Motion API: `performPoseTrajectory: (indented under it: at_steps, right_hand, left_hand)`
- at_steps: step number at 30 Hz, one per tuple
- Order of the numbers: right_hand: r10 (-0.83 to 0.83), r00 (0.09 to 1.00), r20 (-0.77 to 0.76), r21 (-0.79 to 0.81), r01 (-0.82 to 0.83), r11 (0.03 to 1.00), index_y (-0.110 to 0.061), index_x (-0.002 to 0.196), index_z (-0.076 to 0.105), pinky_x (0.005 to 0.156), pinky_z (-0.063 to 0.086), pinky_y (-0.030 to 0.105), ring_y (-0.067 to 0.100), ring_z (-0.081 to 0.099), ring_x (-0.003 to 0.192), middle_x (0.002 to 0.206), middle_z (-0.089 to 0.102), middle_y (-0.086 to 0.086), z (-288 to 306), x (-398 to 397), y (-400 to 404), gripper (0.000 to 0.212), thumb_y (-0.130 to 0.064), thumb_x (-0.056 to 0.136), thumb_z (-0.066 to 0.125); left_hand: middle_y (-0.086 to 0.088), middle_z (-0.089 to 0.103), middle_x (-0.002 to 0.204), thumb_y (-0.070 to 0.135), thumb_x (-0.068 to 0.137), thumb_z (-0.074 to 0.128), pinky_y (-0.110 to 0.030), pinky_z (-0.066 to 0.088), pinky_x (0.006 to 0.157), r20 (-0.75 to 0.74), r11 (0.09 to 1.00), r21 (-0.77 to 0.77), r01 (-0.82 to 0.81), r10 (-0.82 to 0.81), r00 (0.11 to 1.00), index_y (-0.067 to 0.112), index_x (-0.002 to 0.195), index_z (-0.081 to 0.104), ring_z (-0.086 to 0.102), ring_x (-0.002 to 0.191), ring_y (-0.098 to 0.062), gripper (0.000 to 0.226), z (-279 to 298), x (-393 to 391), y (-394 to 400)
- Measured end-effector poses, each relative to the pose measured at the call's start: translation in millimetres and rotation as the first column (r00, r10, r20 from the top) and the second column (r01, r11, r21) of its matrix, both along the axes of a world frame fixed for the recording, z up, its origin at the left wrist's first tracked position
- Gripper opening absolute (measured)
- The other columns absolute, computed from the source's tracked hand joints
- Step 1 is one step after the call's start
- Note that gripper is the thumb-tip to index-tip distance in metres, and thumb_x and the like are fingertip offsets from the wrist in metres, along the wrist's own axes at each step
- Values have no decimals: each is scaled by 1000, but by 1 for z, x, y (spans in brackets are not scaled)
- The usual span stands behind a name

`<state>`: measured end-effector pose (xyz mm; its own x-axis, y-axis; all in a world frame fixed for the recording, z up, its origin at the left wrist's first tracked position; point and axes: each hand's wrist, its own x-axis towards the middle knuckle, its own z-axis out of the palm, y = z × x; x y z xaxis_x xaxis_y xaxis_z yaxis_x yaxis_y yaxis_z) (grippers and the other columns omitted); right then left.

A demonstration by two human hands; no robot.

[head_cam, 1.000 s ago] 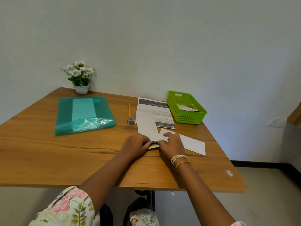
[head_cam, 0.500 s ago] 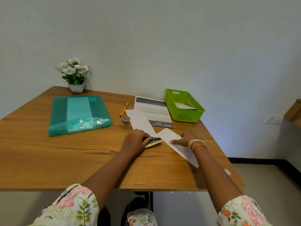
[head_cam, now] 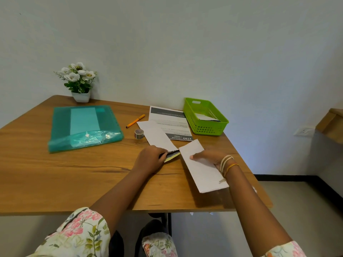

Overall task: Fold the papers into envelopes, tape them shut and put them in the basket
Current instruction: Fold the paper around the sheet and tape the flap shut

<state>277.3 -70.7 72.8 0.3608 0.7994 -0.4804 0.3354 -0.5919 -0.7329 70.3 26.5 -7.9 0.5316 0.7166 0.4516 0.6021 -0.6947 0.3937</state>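
A white paper is folded into two long flaps that meet at a point near the table's middle. The far flap (head_cam: 157, 135) lies flat. My right hand (head_cam: 209, 157) grips the near flap (head_cam: 202, 173) and holds it lifted off the table. My left hand (head_cam: 151, 160) presses down on the fold point, where a dark and yellow printed part (head_cam: 171, 156) shows. A printed sheet (head_cam: 169, 118) lies behind. The small tape roll (head_cam: 139, 134) stands left of the paper. At the back right sits the green basket (head_cam: 213, 127), with a folded white paper (head_cam: 207, 117) inside.
A teal plastic folder (head_cam: 83, 127) lies at the left, an orange pen (head_cam: 135, 121) between it and the papers. A white flower pot (head_cam: 79, 82) stands at the back left corner. The table's right edge (head_cam: 259, 182) is close to my right wrist.
My right hand left the fold point, slid right and took the near flap, which swung toward me and lifted. My left hand stayed on the fold.
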Motion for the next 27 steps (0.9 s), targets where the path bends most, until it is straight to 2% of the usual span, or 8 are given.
performPoseTrajectory:
  at_steps: [5,9,11,13,18,20,24,27]
  right_hand:
    - [63,998,-8,-27,-63,998,-4,114,51,77,55,39,28,65,83,103,66,16,2,-19,-6,56,-26,73,80]
    - [95,995,42,-97,-90,991,-2,118,54,95,51,47,35,64,103,115,64,19,-6,-33,-4,76,-34,55,82]
    - [111,994,20,-97,-108,989,-4,100,59,95,50,43,33,64,100,109,65,17,-7,-43,-5,38,-27,73,75]
    - [91,995,-31,-70,-93,993,-9,86,56,79,51,35,25,62,79,91,63,12,-9,-50,-4,10,-14,88,63]
    - [57,972,-228,-30,-65,997,-3,95,59,45,48,18,13,62,46,60,67,3,-10,-60,1,5,-5,93,56]
    - [79,989,-128,-8,-81,997,-9,83,59,44,43,15,10,57,53,68,63,1,-6,-62,4,10,-10,92,58]
    - [85,977,197,-20,-82,996,-7,111,61,55,40,20,13,55,71,97,62,6,-6,-61,15,41,-36,84,70]
    - [-15,1000,16,-19,15,1000,-3,111,56,68,52,30,21,61,80,98,64,9,-9,-59,10,46,-33,81,74]
  left_hand:
    - [-1,72,109,28,95,52,-30,46,71,-7,1000,0,-7,7,1000,24,120,67,64,93,-19,30,0,0,-1]
    - [-3,72,100,32,97,49,-33,48,66,-27,999,7,-47,47,999,25,123,58,64,86,-21,29,-2,0,-1]
    - [-2,71,94,33,97,47,-35,50,64,-46,998,3,-58,58,997,25,119,54,62,80,-19,24,-1,0,-2]
    - [-1,69,89,32,97,47,-35,50,62,-64,998,-7,-62,61,996,25,111,51,60,74,-17,17,0,0,-2]
    - [-1,66,83,32,95,51,-33,47,58,-49,1000,27,6,-5,999,24,100,53,57,69,-16,10,0,-1,-3]
    - [-1,67,83,32,94,53,-31,44,57,-32,999,35,29,-28,999,24,99,56,57,68,-15,10,0,-3,-4]
    - [2,69,87,32,93,56,-29,45,58,15,998,26,52,-53,998,24,99,61,60,71,-14,11,0,-3,-3]
    - [3,70,91,30,92,58,-24,45,60,36,999,18,42,-43,998,23,100,64,61,75,-12,12,0,-4,-3]
